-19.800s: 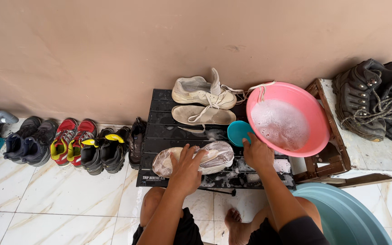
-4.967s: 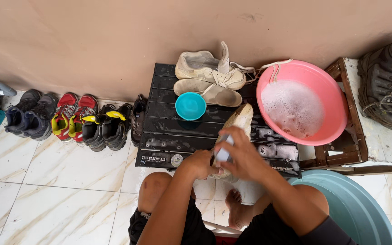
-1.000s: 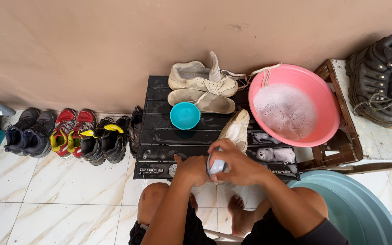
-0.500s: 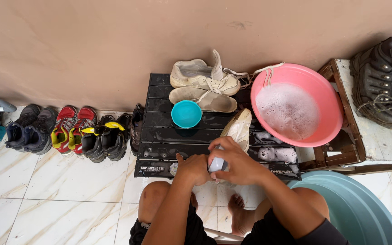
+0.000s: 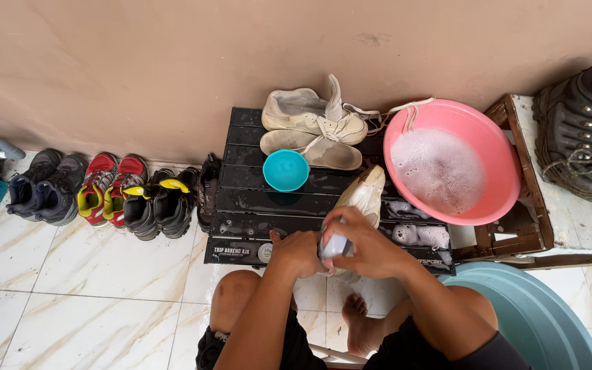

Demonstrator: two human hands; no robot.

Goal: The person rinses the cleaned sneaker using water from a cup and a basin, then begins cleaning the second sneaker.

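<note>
Hands meet over the black crate [image 5: 255,205]: left hand [image 5: 296,252] grips the cream shoe [image 5: 363,195], right hand [image 5: 371,248] clasps its heel.

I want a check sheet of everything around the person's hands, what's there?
Surface: wet black slatted platform on a marble-pattern tiled floor.
Job's things: cream shoe held upright; small grey object pressed at its heel.
Clutter: teal bowl, pink basin of suds, second cream pair.
Grippers: left hand and right hand both grip the shoe.
Cables: nothing seen.
Surroundings: row of shoes, dark boots, teal tub.
</note>
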